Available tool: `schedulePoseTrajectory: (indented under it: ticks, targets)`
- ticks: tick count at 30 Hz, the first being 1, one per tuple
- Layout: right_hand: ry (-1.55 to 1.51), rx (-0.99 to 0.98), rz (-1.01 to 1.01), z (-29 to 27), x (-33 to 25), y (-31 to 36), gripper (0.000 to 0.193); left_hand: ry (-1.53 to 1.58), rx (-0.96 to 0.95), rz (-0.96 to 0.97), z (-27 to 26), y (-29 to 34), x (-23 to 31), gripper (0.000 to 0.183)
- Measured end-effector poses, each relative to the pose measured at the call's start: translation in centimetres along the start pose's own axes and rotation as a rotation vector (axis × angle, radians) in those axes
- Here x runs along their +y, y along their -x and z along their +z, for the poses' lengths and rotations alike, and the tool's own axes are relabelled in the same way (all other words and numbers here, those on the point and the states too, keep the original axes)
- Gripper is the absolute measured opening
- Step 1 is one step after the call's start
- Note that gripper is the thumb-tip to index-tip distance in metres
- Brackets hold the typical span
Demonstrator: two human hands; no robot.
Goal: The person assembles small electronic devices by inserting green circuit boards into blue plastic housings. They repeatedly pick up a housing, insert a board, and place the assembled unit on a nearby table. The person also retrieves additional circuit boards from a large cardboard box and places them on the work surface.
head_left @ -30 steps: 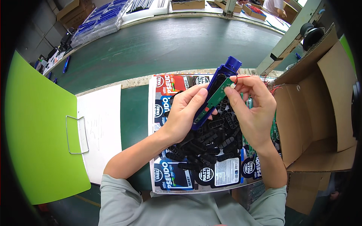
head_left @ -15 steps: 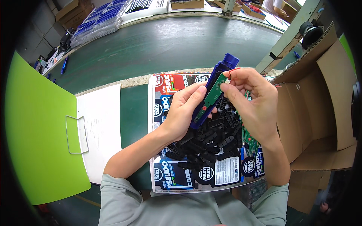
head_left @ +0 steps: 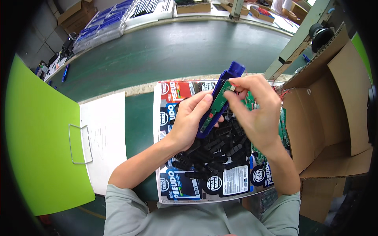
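Observation:
A long blue plastic housing (head_left: 236, 68) is tilted in front of me, its upper end leaning right. My left hand (head_left: 193, 114) is wrapped round its left side, the thumb along its edge. Inside lies a narrow green circuit board (head_left: 221, 98) with a small red part near its lower end. At the board's upper end sits a small white connector (head_left: 232, 88). The thumb and index finger of my right hand (head_left: 256, 106) close in on it, slightly blurred; what they pinch is hidden. Below the housing lies a heap of black plastic pieces (head_left: 212, 149).
Printed sheets (head_left: 189, 196) lie under the heap. More green circuit boards (head_left: 284, 122) with red wires are on the right, beside an open cardboard box (head_left: 315, 118). A bright green folder (head_left: 43, 137) and white paper (head_left: 104, 137) stand left. Behind runs a green belt (head_left: 177, 47); another person's hand (head_left: 290, 15) is far right.
The housing and my hands have shifted slightly down and left in view. My right fingers have moved down over the board's upper end; the red wire at them no longer shows clearly.

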State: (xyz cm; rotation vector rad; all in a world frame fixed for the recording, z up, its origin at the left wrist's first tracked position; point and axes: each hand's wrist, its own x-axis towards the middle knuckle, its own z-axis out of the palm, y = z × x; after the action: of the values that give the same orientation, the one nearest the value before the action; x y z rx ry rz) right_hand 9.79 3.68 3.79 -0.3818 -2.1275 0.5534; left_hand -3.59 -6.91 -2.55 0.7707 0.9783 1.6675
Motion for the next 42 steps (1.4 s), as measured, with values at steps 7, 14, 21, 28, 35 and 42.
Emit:
schedulePoseTrajectory:
  ticks: [7,14,21,28,35,42]
  targets:
    - [0.042,0.152,-0.012,1.1,1.2,1.0,0.045,-0.169,-0.036,0.083,0.4,0.2,-0.1,0.040]
    - [-0.218,-0.023,0.385,0.8,1.0,0.4,0.039,-0.226,0.017,0.130,0.8,0.4,-0.6,0.034]
    - [-0.312,-0.048,0.411,0.8,1.6,0.6,0.037,-0.292,0.023,0.138,0.8,0.4,-0.5,0.033]
    - [-0.008,-0.083,0.127,-0.8,-0.3,5.8,0.056,-0.335,0.216,0.180,-3.3,-3.2,2.3,0.030]
    - [0.227,-0.504,-0.143,-0.1,-2.4,13.4,0.059,-0.712,0.535,0.267,-18.1,-15.0,1.4,0.030]
    - [0.241,-0.529,-0.152,1.0,-1.3,13.7,0.057,-1.329,0.686,0.102,-22.1,-19.3,2.7,0.031]
